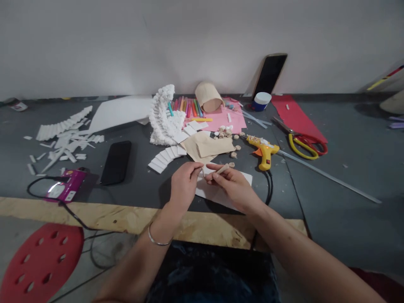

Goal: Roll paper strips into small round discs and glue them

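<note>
My left hand point(184, 184) and my right hand point(232, 184) are held close together above a sheet of white paper point(214, 192). Between the right thumb and fingers is a short pale wooden dowel point(222, 168). The left fingertips pinch a thin pale sliver point(202, 171), too small to identify. Several round wooden slices point(235, 147) lie just beyond the hands, beside folded tan paper point(206, 146). A row of overlapping white paper squares point(164, 157) lies to the left of the hands.
A yellow hot glue gun point(264, 150) with a black cord lies to the right, near yellow-handled scissors point(303, 145) and a metal ruler point(328, 176). Farther back are a white paper-strip arch point(162, 117), coloured sticks point(186, 107), and a propped phone point(269, 74). A second phone point(116, 163) lies left.
</note>
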`<move>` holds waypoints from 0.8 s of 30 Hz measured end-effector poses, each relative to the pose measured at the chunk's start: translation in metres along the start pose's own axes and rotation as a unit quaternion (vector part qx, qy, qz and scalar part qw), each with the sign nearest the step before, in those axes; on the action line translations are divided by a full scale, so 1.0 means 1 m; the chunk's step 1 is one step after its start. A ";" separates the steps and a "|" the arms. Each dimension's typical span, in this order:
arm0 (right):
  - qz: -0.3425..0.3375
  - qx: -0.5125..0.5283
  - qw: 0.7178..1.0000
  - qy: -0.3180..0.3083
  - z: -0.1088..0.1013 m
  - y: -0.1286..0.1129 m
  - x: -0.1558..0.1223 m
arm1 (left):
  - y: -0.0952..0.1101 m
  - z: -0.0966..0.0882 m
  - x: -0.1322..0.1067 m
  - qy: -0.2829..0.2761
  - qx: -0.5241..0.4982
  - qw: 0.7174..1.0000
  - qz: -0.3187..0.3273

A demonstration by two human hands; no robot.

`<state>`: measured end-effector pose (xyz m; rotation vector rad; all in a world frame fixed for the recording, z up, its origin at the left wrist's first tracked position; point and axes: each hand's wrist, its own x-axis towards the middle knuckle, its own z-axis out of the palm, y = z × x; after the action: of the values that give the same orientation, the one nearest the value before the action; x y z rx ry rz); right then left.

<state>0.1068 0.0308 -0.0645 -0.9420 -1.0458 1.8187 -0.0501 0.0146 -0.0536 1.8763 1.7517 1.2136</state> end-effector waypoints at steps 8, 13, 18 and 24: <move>0.034 0.016 0.999 -0.025 0.000 -0.002 0.001 | -0.001 0.003 -0.003 0.022 0.068 0.994 0.079; -0.005 -0.030 0.999 0.013 -0.001 0.001 0.000 | -0.001 0.004 -0.002 0.023 0.081 0.993 0.086; 0.027 0.010 1.000 0.001 -0.002 0.002 0.000 | -0.002 0.004 -0.002 0.017 0.109 0.987 0.113; -0.009 -0.098 0.995 0.007 -0.004 0.002 -0.001 | -0.003 0.004 -0.002 0.002 0.082 0.994 0.077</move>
<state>0.1101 0.0302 -0.0675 -1.0552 -1.2374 1.7154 -0.0494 0.0148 -0.0586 2.1394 1.7848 1.1566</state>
